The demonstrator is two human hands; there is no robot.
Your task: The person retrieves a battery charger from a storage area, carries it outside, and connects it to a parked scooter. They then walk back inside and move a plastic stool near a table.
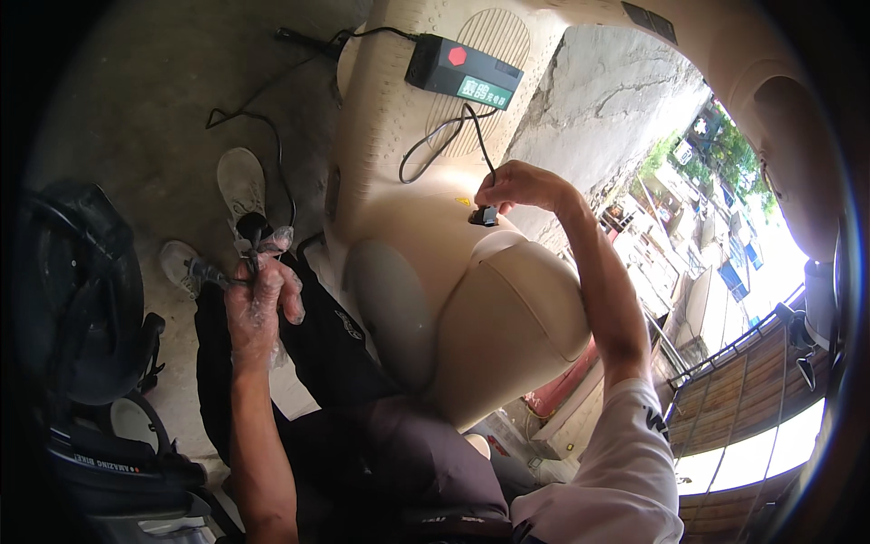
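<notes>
My right hand (526,186), bare, pinches the charger plug (489,184) at the end of a thin black cable. The plug is mostly hidden by my fingers, just above the charging socket (485,216) with its dark flap on the beige scooter body (517,290); whether it is seated I cannot tell. In a thin clear plastic glove, my left hand (263,290) is closed on a black cable plug (253,228), its shape partly hidden. A black charger (465,71) with a red mark and green label lies on the scooter's ribbed footboard (494,36).
A looped black cable (426,150) crosses the footboard, and another cord (272,127) trails over the concrete floor (136,100). The rounded grey panel (391,308) sits by my knee. A black bike seat (82,290) stands left, and a rough wall (603,91) rises beyond the scooter.
</notes>
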